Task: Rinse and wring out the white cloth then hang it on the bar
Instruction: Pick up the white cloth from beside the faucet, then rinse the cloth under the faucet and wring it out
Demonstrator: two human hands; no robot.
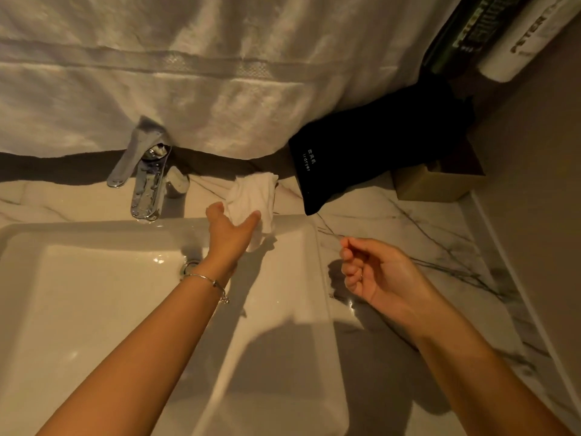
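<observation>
From the head view, the left hand (231, 229) reaches with fingers spread apart onto the crumpled white cloth (253, 198), which lies on the veined marble counter (393, 221) at the back rim of the glossy white sink (94, 297). The right hand (372, 272) hovers loosely curled, holding nothing. The pick-up seems in hand; next the cloth must go under the chrome faucet (147, 184).

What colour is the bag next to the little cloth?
Black bag with small white lettering, seen in the head view.
</observation>
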